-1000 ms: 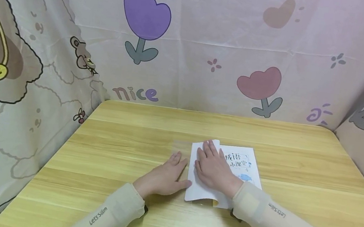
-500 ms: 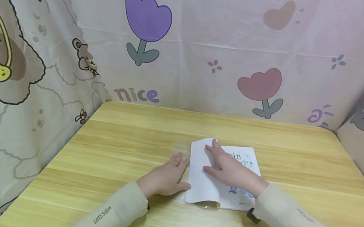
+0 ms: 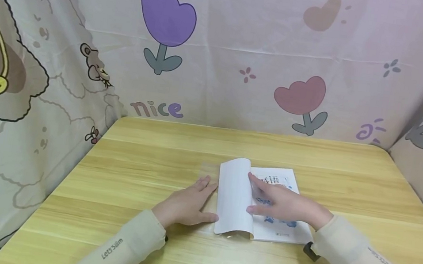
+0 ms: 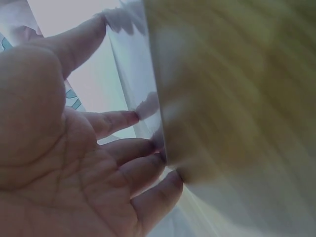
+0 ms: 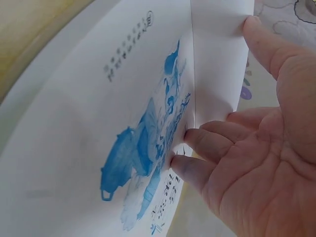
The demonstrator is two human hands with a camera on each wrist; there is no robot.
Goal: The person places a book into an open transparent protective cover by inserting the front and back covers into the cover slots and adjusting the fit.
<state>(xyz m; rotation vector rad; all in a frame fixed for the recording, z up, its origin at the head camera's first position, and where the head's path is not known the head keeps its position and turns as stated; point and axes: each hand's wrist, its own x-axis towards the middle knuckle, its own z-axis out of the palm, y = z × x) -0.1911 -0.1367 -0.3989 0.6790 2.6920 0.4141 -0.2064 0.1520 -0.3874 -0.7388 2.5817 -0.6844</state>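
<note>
A book lies on the table with Chinese lettering and blue drawings on its exposed page. Along its left side, a white cover or leaf is folded over and bowed upward. Clear plastic film extends from beneath it to the left. My left hand rests on the film with outstretched fingers, its thumb by the white leaf's edge. My right hand lies across the page, thumb and fingertips at the leaf's right edge. In the right wrist view, the thumb touches the white leaf while some fingertips touch the printed page.
The light wooden table extends around the book. Behind it hangs a patterned cloth with tulips, and more cloth closes off the left side. A dark wrist device shows under the right sleeve.
My right hand has slid from atop the white leaf rightward to its edge, uncovering more of the printed page. The leaf now bows up more. The left hand has stayed nearly in place.
</note>
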